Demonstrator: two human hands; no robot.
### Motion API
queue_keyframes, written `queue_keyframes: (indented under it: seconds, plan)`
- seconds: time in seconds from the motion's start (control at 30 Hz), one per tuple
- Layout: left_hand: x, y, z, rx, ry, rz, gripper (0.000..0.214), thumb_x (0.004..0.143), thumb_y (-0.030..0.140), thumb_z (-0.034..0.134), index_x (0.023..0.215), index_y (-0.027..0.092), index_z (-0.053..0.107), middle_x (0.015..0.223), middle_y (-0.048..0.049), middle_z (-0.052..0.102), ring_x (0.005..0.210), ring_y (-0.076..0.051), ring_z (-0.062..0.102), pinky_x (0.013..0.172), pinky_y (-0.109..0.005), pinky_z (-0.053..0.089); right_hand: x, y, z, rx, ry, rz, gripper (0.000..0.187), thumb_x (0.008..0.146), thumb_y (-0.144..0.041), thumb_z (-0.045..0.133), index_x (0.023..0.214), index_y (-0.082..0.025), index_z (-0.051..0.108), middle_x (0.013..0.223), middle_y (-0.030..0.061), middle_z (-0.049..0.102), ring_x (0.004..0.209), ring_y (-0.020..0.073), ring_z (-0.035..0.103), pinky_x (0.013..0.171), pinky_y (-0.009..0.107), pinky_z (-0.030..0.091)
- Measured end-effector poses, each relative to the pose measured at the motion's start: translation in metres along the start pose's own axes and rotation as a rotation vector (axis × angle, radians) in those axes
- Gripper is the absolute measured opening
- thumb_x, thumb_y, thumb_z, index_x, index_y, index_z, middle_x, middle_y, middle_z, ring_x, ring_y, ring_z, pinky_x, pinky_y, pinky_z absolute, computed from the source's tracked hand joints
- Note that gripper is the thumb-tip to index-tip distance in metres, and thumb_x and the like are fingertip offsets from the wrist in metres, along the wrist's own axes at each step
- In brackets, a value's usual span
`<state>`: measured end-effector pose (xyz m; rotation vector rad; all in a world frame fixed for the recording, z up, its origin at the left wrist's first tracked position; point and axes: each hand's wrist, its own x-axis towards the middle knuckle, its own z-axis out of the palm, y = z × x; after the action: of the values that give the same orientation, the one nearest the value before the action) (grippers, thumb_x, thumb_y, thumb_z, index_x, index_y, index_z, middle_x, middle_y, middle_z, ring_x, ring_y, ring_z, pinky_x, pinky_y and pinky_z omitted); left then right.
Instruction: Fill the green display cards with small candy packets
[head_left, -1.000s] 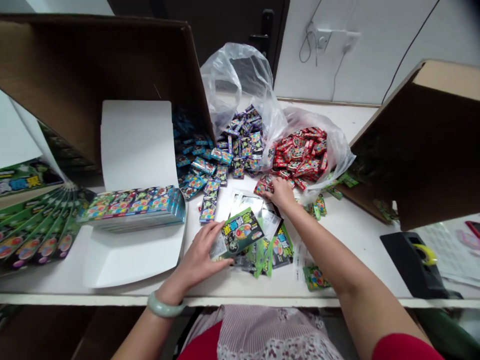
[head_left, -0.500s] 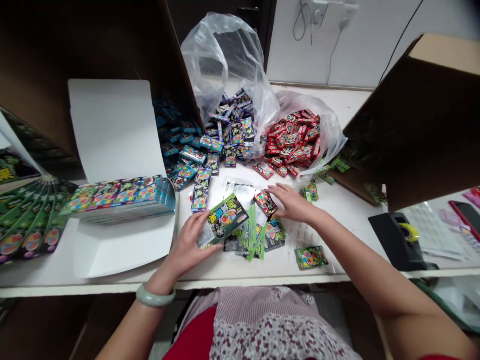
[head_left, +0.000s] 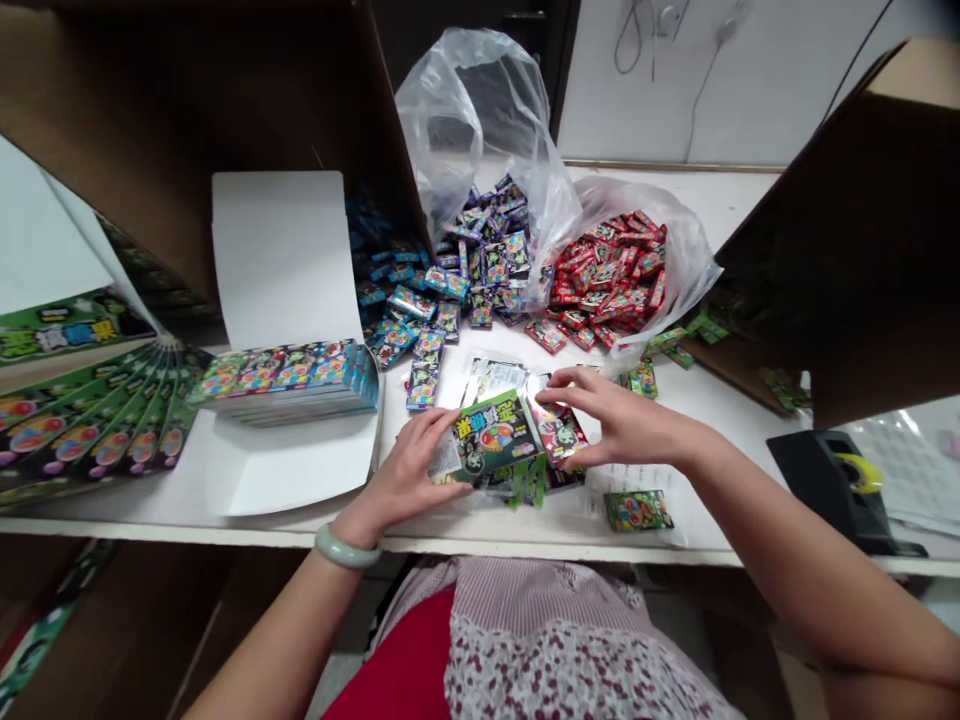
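The left hand (head_left: 405,472) pinches a green packet (head_left: 495,435) above loose packets (head_left: 517,488); the right hand (head_left: 628,425) closes on a red packet (head_left: 556,430), seemingly touching it. Crowded fingers could slip, dropping either packet onto the pile.

A green printed box (head_left: 495,435) beside a red packet (head_left: 556,430), seemingly touching.

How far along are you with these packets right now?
Done-looking: a stack of packets lies in the white carton. In hand: the left hand holds a green box; the right hand holds a red packet against it. Left: the loose blue pile and red pile.
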<state>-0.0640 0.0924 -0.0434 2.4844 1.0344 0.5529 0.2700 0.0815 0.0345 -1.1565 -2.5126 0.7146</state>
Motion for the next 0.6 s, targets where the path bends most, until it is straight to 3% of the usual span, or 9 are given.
queue_keyframes:
  seconds: [0.23, 0.4, 0.5, 0.6]
  plan:
    - [0.006, 0.009, -0.001, -0.097, -0.06, 0.046, 0.085, 0.073, 0.041, 0.075, 0.144, 0.025, 0.031, 0.137, -0.0122, 0.042, 0.128, -0.031, 0.041, 0.109, -0.05, 0.037, 0.01, -0.015, -0.001, -0.274, -0.048, -0.006, 0.072, 0.07, -0.043, 0.078, 0.132, -0.021, 0.051, 0.127, 0.0157, 0.049, 0.114, 0.033, 0.048, 0.096, 0.048, 0.045]
    - [0.007, 0.012, 0.001, -0.181, -0.074, 0.036, 0.087, 0.07, 0.041, 0.077, 0.143, 0.026, 0.033, 0.136, -0.0119, 0.043, 0.126, -0.031, 0.044, 0.107, -0.051, 0.04, 0.014, -0.013, 0.012, -0.153, -0.015, -0.029, 0.08, 0.066, -0.057, 0.077, 0.13, -0.017, 0.048, 0.123, 0.0163, 0.05, 0.115, 0.0313, 0.048, 0.098, 0.046, 0.045]
    - [0.006, 0.012, 0.002, -0.168, -0.04, 0.014, 0.087, 0.071, 0.041, 0.077, 0.144, 0.027, 0.033, 0.135, -0.0115, 0.043, 0.126, -0.031, 0.044, 0.108, -0.052, 0.039, 0.011, -0.014, 0.022, -0.055, 0.087, 0.002, 0.091, 0.064, -0.061, 0.075, 0.136, -0.017, 0.04, 0.133, 0.0188, 0.045, 0.124, 0.0332, 0.043, 0.103, 0.048, 0.042]
    - [0.003, 0.011, 0.005, -0.13, 0.009, -0.023, 0.087, 0.071, 0.041, 0.077, 0.144, 0.026, 0.032, 0.135, -0.0116, 0.043, 0.128, -0.032, 0.042, 0.11, -0.053, 0.037, 0.004, -0.022, 0.032, -0.029, 0.214, 0.088, 0.062, 0.08, -0.052, 0.066, 0.13, -0.023, 0.045, 0.13, 0.0152, 0.054, 0.127, 0.0324, 0.044, 0.108, 0.055, 0.033]
